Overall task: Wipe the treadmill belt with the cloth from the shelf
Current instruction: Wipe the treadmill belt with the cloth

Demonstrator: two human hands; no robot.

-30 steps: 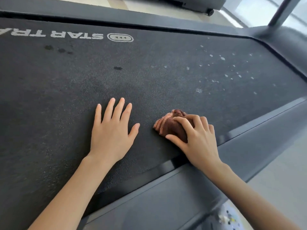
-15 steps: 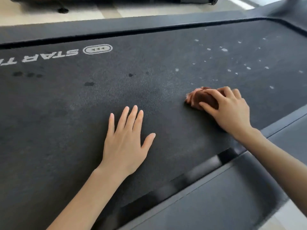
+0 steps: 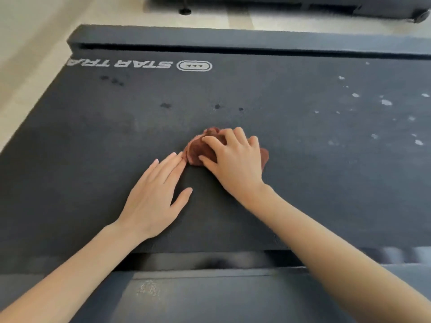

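Lying nearest was the grey side rail of the treadmill. On the belt the left hand rested flat with straight fingers, holding nothing, its fingertips just beside the cloth. The right hand pressed on this bunched brown cloth near the belt's middle, fingers curled around it. Farther away were dark spots, white specks at the right and white lettering
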